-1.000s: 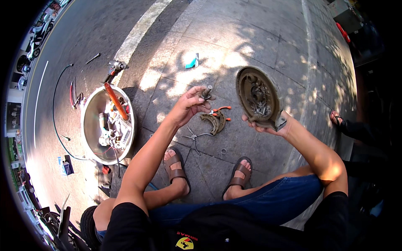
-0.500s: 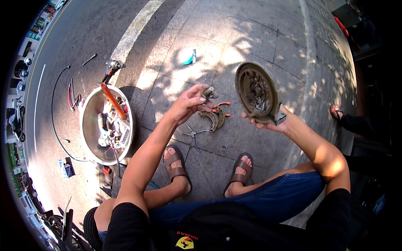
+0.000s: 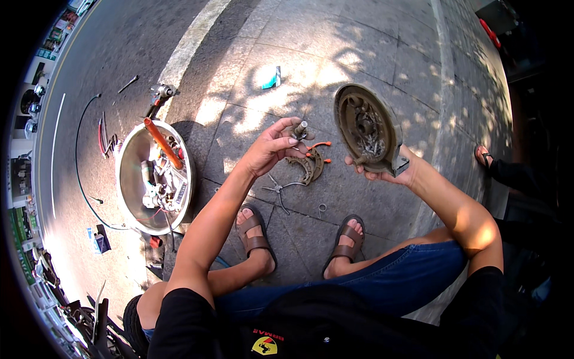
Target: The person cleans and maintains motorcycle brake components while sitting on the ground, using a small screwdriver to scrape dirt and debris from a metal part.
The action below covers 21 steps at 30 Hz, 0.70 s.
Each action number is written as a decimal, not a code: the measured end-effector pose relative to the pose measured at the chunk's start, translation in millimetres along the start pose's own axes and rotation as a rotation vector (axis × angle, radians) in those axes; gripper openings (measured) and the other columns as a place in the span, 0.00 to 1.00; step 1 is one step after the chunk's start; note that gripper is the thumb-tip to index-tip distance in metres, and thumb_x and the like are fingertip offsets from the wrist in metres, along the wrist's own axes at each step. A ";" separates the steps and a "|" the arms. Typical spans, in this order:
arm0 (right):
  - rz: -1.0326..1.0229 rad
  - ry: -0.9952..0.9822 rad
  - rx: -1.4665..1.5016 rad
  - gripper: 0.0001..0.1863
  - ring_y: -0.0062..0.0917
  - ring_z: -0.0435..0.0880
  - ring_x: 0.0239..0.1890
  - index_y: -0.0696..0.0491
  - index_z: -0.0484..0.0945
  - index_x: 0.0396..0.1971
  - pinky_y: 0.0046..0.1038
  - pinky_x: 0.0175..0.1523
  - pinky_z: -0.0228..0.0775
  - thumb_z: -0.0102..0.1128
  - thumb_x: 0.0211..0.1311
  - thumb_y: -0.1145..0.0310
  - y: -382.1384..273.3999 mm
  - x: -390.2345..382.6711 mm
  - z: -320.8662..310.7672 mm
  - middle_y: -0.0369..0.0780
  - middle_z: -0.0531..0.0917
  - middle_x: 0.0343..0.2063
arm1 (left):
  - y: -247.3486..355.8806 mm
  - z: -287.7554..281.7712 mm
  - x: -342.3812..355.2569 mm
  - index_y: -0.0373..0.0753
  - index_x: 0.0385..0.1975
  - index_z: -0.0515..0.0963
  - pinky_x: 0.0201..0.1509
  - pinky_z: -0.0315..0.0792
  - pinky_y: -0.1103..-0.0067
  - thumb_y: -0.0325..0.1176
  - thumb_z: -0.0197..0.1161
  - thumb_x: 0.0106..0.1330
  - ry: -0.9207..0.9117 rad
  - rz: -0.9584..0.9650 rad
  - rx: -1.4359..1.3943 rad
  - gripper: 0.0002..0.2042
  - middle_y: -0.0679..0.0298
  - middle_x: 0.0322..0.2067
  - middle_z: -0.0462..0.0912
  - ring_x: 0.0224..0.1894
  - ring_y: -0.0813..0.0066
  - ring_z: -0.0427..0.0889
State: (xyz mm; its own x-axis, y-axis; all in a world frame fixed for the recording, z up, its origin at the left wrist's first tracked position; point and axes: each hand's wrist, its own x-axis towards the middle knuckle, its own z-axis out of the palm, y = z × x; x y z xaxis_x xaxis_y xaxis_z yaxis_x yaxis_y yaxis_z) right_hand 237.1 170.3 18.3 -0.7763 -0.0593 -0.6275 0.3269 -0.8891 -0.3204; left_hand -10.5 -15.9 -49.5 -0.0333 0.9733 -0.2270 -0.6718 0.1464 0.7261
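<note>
My left hand (image 3: 275, 148) pinches a short, greasy metal brake cam (image 3: 301, 129) between thumb and fingers, its shaft end pointing up. To the right, my right hand (image 3: 399, 173) grips the lower rim of a round, dirty brake backing plate (image 3: 366, 127), tilted with its hollow inner side showing. On the paving below my left hand lie worn, curved brake shoes (image 3: 315, 170). Orange-tipped handles (image 3: 323, 144) stick out beside them. Nearer my feet are a thin metal tool with splayed arms (image 3: 277, 188) and a small wire ring (image 3: 323, 207).
A metal basin (image 3: 124, 197) at left holds parts and an orange-handled tool (image 3: 161, 143). An impact wrench (image 3: 160, 96) rests at its far rim. A dark cable (image 3: 76, 161) curves along the ground beyond. A teal packet (image 3: 272, 79) lies ahead; another person's foot (image 3: 483, 155) is at right.
Both hands keep their holds. The backing plate has shifted slightly up and left, and the cam has turned a little in my left fingers. The head view has moved slightly.
</note>
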 end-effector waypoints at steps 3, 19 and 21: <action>0.017 -0.030 0.058 0.25 0.36 0.82 0.31 0.60 0.69 0.53 0.29 0.25 0.70 0.40 0.70 0.55 1.5 1.1 -3.8 0.55 0.80 0.43 | -0.4 -1.4 3.6 0.39 0.60 0.63 0.46 0.79 0.71 0.26 0.60 0.62 0.066 -0.010 0.073 0.25 0.47 0.48 0.78 0.39 0.66 0.84; 0.152 -0.222 0.273 0.24 0.36 0.81 0.35 0.56 0.69 0.56 0.27 0.25 0.77 0.48 0.68 0.55 9.8 -12.5 7.6 0.55 0.77 0.43 | 1.8 -35.2 14.5 0.36 0.40 0.79 0.46 0.74 0.67 0.37 0.64 0.59 0.467 0.370 1.568 0.14 0.57 0.30 0.83 0.37 0.58 0.81; 0.155 -0.209 0.258 0.24 0.36 0.81 0.35 0.55 0.69 0.56 0.26 0.25 0.75 0.47 0.68 0.54 10.2 -11.9 4.0 0.54 0.78 0.44 | 28.4 14.0 27.9 0.35 0.39 0.78 0.42 0.74 0.73 0.38 0.63 0.63 0.377 0.209 1.250 0.13 0.60 0.29 0.83 0.35 0.68 0.81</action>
State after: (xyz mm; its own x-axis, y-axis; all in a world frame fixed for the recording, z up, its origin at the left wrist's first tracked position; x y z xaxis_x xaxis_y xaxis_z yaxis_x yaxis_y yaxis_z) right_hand 247.5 160.2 25.3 -0.8305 -0.2696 -0.4875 0.3228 -0.9461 -0.0267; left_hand -20.1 17.8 -26.2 -0.3917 0.9184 -0.0563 0.4948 0.2618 0.8286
